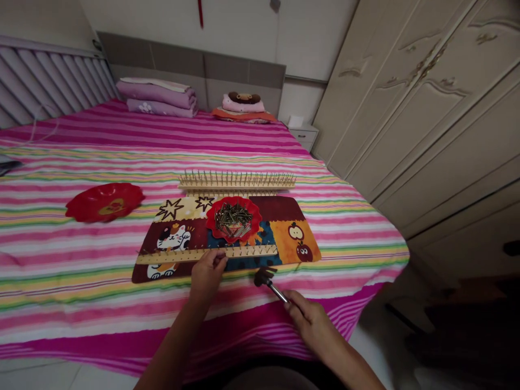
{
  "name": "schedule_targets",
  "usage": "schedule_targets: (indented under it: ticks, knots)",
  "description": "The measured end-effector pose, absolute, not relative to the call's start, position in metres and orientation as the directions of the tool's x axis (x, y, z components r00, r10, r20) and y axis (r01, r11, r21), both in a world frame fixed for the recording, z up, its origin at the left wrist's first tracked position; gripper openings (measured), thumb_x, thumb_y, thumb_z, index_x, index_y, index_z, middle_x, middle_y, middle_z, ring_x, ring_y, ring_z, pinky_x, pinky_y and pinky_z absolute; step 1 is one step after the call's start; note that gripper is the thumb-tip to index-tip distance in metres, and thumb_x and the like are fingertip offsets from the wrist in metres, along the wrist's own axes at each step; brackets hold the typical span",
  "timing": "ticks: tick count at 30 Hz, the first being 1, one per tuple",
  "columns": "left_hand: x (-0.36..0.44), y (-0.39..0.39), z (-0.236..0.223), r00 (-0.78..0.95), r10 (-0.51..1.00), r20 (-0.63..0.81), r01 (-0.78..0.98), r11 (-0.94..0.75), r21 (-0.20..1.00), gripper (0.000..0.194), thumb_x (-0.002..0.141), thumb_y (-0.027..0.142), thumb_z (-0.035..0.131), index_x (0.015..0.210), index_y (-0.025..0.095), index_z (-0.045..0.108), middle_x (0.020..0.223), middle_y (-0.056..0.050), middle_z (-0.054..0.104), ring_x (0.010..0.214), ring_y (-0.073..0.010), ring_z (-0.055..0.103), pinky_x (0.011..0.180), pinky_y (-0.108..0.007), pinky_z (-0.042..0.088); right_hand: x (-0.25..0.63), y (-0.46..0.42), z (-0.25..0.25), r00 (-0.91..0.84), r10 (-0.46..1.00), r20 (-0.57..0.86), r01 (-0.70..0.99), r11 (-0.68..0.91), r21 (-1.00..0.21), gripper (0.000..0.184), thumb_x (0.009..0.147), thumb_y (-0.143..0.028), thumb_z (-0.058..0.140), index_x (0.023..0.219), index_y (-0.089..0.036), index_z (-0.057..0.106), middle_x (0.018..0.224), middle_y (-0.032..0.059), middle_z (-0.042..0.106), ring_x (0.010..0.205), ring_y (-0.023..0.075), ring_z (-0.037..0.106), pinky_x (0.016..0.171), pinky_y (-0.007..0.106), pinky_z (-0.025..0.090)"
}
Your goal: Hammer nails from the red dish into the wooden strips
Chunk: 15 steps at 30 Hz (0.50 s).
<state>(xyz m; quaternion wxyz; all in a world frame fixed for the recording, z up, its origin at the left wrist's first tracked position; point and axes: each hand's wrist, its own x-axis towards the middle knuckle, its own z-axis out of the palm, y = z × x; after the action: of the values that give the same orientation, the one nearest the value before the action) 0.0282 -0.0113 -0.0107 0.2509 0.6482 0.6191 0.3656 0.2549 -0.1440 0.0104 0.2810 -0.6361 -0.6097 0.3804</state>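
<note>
My right hand is closed around the handle of a claw hammer, its dark head raised a little in front of the wooden strip. My left hand rests at the middle of that wooden strip, thumb and fingers pinched together; whatever is between them is hidden. Several nails stand up in a row along the strip, on both sides of the hand. Just behind it, a red scalloped bowl holds a heap of loose metal nails. Both strip and bowl lie on a patterned mat.
Behind the mat, more wooden strips bristle with upright nails. Another red scalloped dish sits at the left on the striped bedspread. Folded bedding lies by the headboard, and a wardrobe flanks the bed at right.
</note>
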Motion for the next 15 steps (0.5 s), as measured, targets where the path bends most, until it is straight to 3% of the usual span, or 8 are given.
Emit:
schedule_targets:
  ticks: [4,8,11,15]
  knots:
    - [0.025,-0.009,0.011,-0.04,0.967,0.251,0.684,-0.156,0.712,0.022,0.074,0.034,0.049,0.084,0.021,0.064,0.078,-0.002,0.066,0.07,-0.0152,0.06,0.068,-0.025,0.046,0.281,-0.161,-0.032,0.06,0.972,-0.229,0.491,-0.228,-0.841,0.036,0.083,-0.04,0.04,0.104,-0.018,0.061,0.065,-0.0005,0.058,0.057,0.0154,0.051,0.057,0.025,0.041]
    - [0.032,0.022,0.044,0.063,0.953,0.296,0.823,-0.217,0.525,0.023,0.076,0.032,0.048,0.084,0.02,0.065,0.086,-0.004,0.066,0.079,-0.0169,0.06,0.073,-0.026,0.045,0.288,-0.164,-0.051,0.138,0.936,-0.324,0.317,-0.351,-0.881,0.034,0.081,-0.042,0.041,0.097,-0.018,0.059,0.053,-0.0055,0.043,0.047,0.0121,0.041,0.046,0.022,0.035]
    - [0.049,0.056,0.06,0.194,0.975,0.105,0.93,-0.216,0.297,0.022,0.075,0.028,0.047,0.079,0.019,0.066,0.087,-0.008,0.067,0.086,-0.0217,0.061,0.076,-0.03,0.044,0.287,-0.162,-0.053,0.125,0.927,-0.355,0.238,-0.375,-0.896,0.028,0.081,-0.04,0.042,0.09,-0.019,0.058,0.051,-0.0078,0.035,0.044,0.0103,0.036,0.042,0.02,0.029]
    - [0.074,0.089,0.059,0.131,0.974,-0.187,0.989,-0.116,0.093,0.025,0.073,0.029,0.049,0.084,0.017,0.068,0.097,-0.015,0.067,0.095,-0.0304,0.06,0.076,-0.038,0.045,0.286,-0.161,-0.053,0.118,0.924,-0.364,0.207,-0.381,-0.901,0.026,0.082,-0.039,0.042,0.089,-0.019,0.057,0.051,-0.0087,0.032,0.043,0.0093,0.033,0.042,0.02,0.027]
